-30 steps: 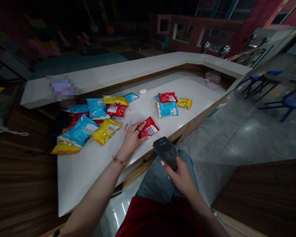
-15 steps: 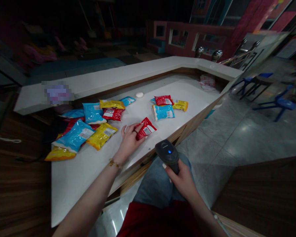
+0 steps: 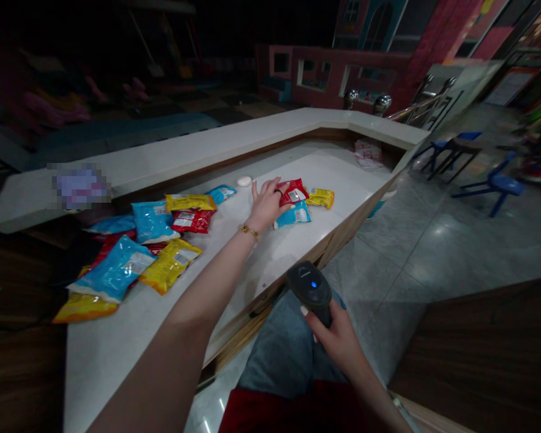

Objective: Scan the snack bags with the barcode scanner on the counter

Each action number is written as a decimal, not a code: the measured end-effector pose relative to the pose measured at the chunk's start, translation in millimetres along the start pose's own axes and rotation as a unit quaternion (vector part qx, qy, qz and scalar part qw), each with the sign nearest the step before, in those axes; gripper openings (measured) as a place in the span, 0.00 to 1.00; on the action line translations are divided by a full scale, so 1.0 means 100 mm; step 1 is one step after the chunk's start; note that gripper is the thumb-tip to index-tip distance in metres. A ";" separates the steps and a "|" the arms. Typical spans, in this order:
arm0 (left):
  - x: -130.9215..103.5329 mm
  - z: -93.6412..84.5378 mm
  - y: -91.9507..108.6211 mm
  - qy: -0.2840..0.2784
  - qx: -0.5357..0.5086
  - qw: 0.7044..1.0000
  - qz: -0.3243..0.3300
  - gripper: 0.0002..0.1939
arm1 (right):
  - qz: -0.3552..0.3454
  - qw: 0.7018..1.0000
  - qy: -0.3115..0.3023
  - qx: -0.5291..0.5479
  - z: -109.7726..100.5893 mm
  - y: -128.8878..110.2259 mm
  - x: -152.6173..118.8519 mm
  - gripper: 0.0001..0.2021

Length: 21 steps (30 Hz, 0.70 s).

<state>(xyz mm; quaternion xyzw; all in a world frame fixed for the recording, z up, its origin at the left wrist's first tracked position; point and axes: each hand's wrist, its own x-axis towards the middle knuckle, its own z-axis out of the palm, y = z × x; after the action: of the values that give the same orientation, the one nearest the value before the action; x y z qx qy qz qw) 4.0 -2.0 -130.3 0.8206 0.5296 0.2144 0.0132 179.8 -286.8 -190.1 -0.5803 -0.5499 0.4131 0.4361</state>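
My left hand (image 3: 269, 203) reaches across the counter, its fingers and thumb closed on the left side of a red snack packet (image 3: 295, 191). That packet lies over a light blue packet (image 3: 294, 215), with a yellow packet (image 3: 322, 197) at its right. In my right hand (image 3: 336, 334) is a dark barcode scanner (image 3: 310, 285) with a lit blue light, held in front of the counter edge above my leg. Left of my left arm is a heap of snack packets, among them a yellow packet (image 3: 171, 266), a blue packet (image 3: 115, 270) and a red packet (image 3: 193, 221).
The white counter (image 3: 247, 264) has a raised ledge (image 3: 216, 147) along its far side. A small white rounded object (image 3: 244, 181) lies near the ledge. Crumpled white-and-red material (image 3: 368, 153) sits in the far corner. Blue chairs (image 3: 500, 180) stand on the tiled floor at right.
My left hand has moved away and to the right, carrying the red packet from the counter's middle to the right-hand group. My right hand still holds the scanner. The view has shifted slightly.
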 end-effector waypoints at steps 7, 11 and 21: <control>-0.49 -0.03 -0.12 0.008 0.010 1.000 -0.008 0.31 | 0.003 1.000 -0.018 0.003 0.04 0.01 0.01 0.14; -0.81 -0.30 -0.42 0.015 0.043 0.997 -0.060 0.33 | 0.009 0.999 -0.036 0.008 0.09 0.03 0.00 0.15; -0.93 -0.91 -1.67 -0.026 0.142 0.952 -0.271 0.52 | 0.000 1.000 -0.025 0.004 0.12 -0.02 -0.04 0.12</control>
<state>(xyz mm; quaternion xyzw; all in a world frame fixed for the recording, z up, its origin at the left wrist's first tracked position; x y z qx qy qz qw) -205.5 -28.4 -120.8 0.6449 0.7565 0.1035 -0.0323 167.5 -290.3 -191.2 -0.5682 -0.5591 0.4299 0.4240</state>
